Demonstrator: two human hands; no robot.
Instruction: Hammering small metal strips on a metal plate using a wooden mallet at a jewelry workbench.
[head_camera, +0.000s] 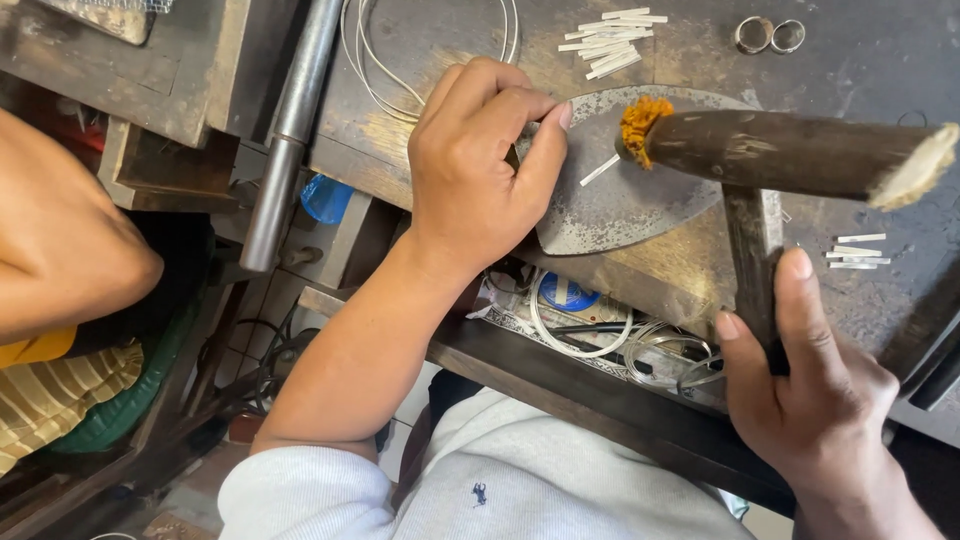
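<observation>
My left hand (480, 160) rests on the edge of a flat grey metal plate (640, 200) on the workbench, fingers curled and pinched together; what they pinch is hidden. A short white metal strip (599, 170) lies on the plate just right of that thumb. My right hand (800, 380) grips the dark wooden handle of a mallet (790, 150). Its thick wooden head hangs sideways over the plate, with a frayed orange end near the strip.
A pile of white strips (612, 38) and two metal rings (770, 35) lie at the bench's back. More strips (856, 252) sit at the right. Wire coils (380, 60) lie behind my left hand. Another person's arm (60, 240) is at the left.
</observation>
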